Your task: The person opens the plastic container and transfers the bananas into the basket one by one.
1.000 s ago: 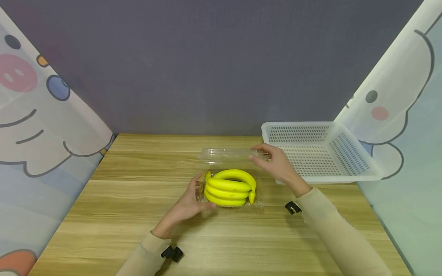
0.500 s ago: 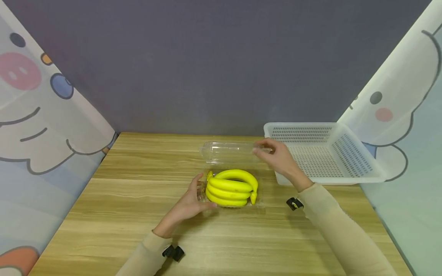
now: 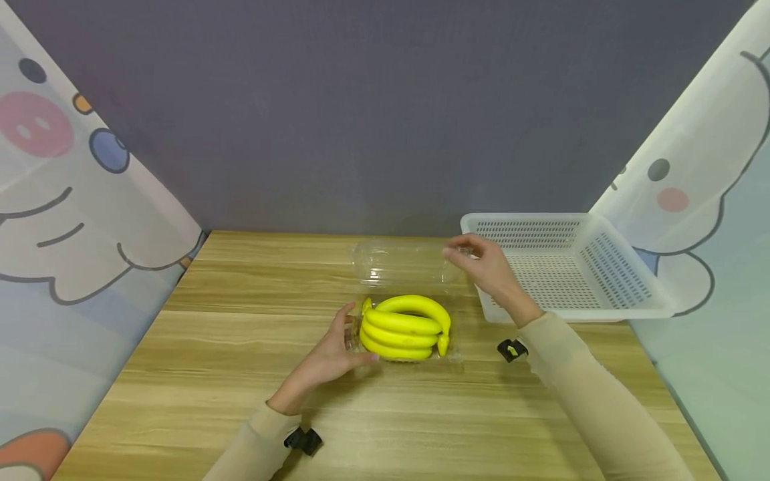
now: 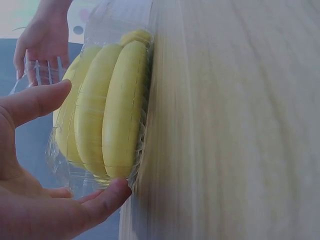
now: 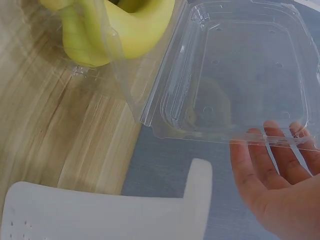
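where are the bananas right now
In the head view, the bananas lie just below centre in the open clear container, with the left hand gripping its left end and the white basket off to the right.

Head view: worn on my head, set farthest back, looking forward and down over the pale wood-grain counter [image 3: 198, 374], my left grip [image 3: 325, 354] and my right grip [image 3: 490, 270].
Left wrist view: low and close at the curved yellow bananas [image 4: 117, 105], rolled sideways, so the counter fills the right half.
Right wrist view: close and tilted, facing the clear plastic lid [image 5: 245, 85]; the white perforated plastic basket [image 5: 100, 215] is cut off below.
All three share: bananas, counter, right grip.
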### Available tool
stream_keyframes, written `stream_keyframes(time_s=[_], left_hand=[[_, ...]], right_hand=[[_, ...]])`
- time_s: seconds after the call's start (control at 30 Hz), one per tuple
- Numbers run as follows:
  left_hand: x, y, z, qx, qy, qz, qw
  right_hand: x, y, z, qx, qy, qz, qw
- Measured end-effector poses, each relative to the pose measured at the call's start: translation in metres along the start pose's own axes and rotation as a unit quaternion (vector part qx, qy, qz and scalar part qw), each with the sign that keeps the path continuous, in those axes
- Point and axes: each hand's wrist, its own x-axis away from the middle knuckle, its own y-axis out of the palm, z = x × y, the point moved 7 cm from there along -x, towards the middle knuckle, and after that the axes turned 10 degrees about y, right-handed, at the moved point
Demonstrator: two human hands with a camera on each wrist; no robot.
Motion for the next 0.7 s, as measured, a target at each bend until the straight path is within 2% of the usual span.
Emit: stream_keyframes(time_s=[0.27,0.7], left_hand=[[0.001,0.002,0.001,-0.001,-0.002,-0.001,1.0000],[0.000,0.004,0.001,-0.004,0.001,-0.007,1.0000]], right_hand=[[-0.010,-0.002,0.007,-0.032,0.052,-0.013,0.9980],[-0.023,-0.003,0.009,-0.066,0.074,-0.022,0.9948]])
